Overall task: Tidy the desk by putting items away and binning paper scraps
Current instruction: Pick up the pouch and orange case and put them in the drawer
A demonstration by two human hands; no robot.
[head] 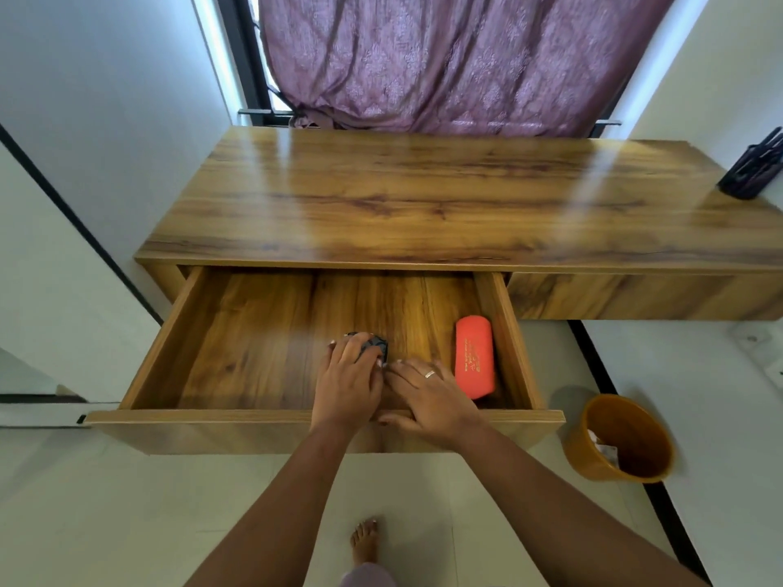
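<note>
The wooden desk's left drawer (140, 374) stands pulled out. Inside it my left hand (349, 383) lies over a small dark patterned object (375, 345), fingers curled on it. My right hand (428, 396) rests flat on the drawer's front edge just right of the left hand, fingers straight, a ring on one finger. A red-orange case (474, 355) lies in the drawer's right end, beside my right hand.
The desk top (423, 197) carries only a dark pen holder (750, 171) at the far right. An orange bin (620, 438) with paper scraps inside stands on the floor right of the drawer. A purple curtain hangs behind the desk. My foot shows below.
</note>
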